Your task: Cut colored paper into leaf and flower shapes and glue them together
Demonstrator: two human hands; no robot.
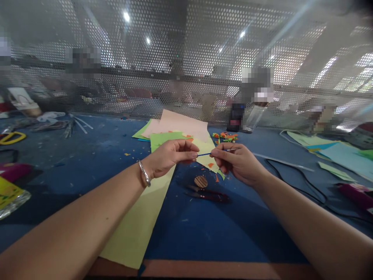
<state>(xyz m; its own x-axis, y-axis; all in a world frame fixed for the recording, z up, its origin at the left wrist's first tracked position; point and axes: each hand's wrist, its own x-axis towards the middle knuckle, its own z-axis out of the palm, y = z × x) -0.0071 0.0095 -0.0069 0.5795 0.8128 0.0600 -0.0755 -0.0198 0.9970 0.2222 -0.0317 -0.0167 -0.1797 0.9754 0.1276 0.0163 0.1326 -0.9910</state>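
Between my two hands runs a thin blue strip [204,154], held above the table. My left hand [179,153] pinches its left end between thumb and fingers. My right hand [233,159] pinches the other end, and a slim pale stick-like piece shows along its fingers; I cannot make out what that is. Just below the hands lies a small round wooden disc [201,181] with brown stripes. Dark thread snips [208,194] rest right in front of the disc. Sheets of yellow-green paper [132,221] lie under and beside my left forearm.
Pink paper [183,125] and curled orange and green scraps [229,137] lie beyond my hands. A black cable [303,177] crosses the right side. Yellow-handled scissors [13,138] sit at far left. A perforated metal screen [180,58] closes off the back.
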